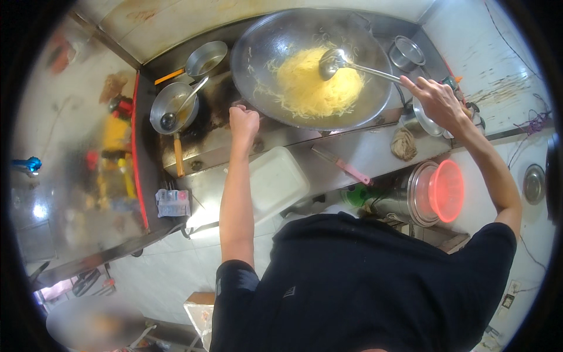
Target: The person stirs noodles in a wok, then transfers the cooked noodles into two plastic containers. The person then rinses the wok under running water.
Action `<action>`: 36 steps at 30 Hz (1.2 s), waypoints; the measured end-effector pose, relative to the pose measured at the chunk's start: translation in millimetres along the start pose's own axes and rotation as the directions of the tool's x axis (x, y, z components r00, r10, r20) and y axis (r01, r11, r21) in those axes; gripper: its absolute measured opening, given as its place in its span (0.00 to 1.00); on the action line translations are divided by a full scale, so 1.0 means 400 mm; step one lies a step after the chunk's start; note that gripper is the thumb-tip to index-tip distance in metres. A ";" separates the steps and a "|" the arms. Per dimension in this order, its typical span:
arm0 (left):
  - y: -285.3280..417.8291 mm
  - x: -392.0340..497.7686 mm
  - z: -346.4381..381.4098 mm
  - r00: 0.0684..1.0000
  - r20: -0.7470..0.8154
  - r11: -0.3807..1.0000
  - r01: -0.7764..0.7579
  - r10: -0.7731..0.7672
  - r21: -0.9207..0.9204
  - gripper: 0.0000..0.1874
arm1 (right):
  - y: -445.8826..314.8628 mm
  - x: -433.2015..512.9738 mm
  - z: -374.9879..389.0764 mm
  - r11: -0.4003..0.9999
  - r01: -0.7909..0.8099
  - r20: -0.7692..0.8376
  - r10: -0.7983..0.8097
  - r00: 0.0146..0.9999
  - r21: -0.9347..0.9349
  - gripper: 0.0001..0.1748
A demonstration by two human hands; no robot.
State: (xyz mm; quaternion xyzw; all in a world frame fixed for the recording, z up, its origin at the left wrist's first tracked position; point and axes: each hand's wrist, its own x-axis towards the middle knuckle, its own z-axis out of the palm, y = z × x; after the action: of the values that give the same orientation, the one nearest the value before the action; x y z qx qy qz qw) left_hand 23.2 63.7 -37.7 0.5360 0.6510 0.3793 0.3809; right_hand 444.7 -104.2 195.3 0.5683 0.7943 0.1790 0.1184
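My right hand (440, 99) grips the long handle of a metal ladle (333, 64). The ladle's bowl rests on a heap of pale yellow shreds (319, 88), perhaps shredded potato, in a large wok (259, 48). Some strands cling to the wok's wall. My left hand (244, 124) is curled into a fist beside the wok's lower left rim. Its fingers are turned away, so I cannot tell whether it grips anything there.
Left of the wok stand a small pan (206, 59) and a saucepan (158, 101) with a ladle inside. A white tray (281, 180), a pink-handled knife (347, 169) and a rag (403, 144) lie in front. A red plastic bowl (447, 190) tops a metal pot (391, 198) at the right.
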 end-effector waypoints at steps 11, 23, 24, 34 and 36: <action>-0.010 0.007 0.009 0.999 0.029 0.998 0.042 -0.040 -0.056 0.15 | -0.011 0.168 0.093 0.881 -0.432 0.478 0.302 0.825 0.190 0.08; -0.019 0.034 0.022 0.991 0.129 0.996 -0.013 0.024 -0.088 0.12 | 0.130 0.211 0.286 0.166 -0.700 0.719 -0.196 0.667 0.694 0.11; -0.043 0.056 0.014 0.991 0.129 0.997 -0.013 0.023 -0.078 0.12 | 0.108 0.242 0.286 0.272 -0.650 0.702 -0.200 0.683 0.710 0.11; -0.051 0.073 -0.030 0.992 0.123 0.998 -0.018 0.010 0.066 0.13 | -0.158 0.223 0.332 -0.828 -0.432 0.647 -0.115 0.754 0.357 0.07; -0.045 0.084 -0.023 0.993 0.122 0.998 -0.005 -0.002 0.055 0.13 | -0.125 0.216 0.327 -0.826 -0.411 0.619 -0.100 0.779 0.385 0.06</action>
State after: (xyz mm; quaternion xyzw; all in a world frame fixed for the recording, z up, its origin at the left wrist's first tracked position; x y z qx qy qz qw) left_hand 3.0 93.4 -53.2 0.5687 0.6364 0.3282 0.4048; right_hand 424.6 -17.6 57.0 0.5190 0.1805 -0.7184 -0.4267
